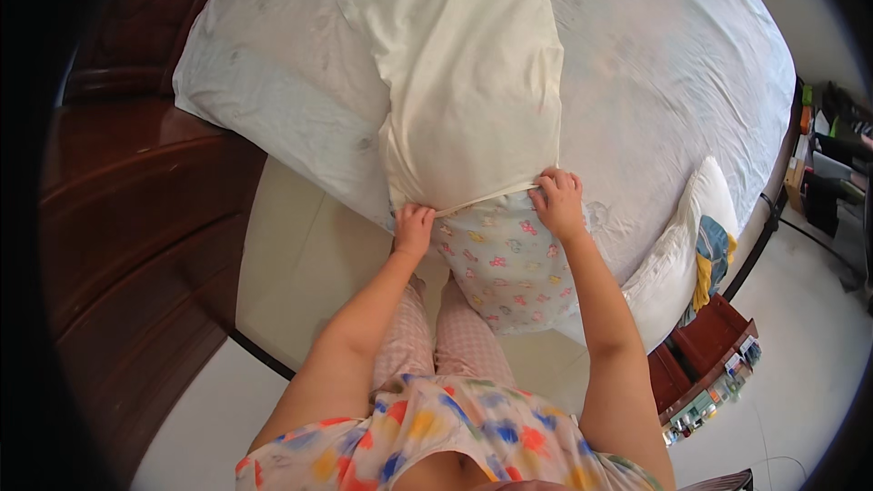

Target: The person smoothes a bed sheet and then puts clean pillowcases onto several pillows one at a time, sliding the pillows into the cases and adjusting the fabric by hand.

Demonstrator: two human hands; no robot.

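A cream pillowcase (470,102) lies lengthwise on the bed, its open hem drawn partway over a pale blue pillow (511,266) printed with small colored animal figures. The patterned end of the pillow sticks out towards me, past the mattress edge. My left hand (413,232) grips the hem at its left corner. At the right corner, my right hand (560,201) pinches the same hem, fingertips on the cream cloth and the thumb near the patterned pillow. The far end of the pillowcase looks flat and creased.
A pale bedsheet (634,82) covers the bed. At its right edge lies a white pillow (672,266) with a blue and yellow cloth (711,259) on it. Dark wooden furniture (150,198) stands at left. A reddish cabinet (713,341) with small bottles is at lower right.
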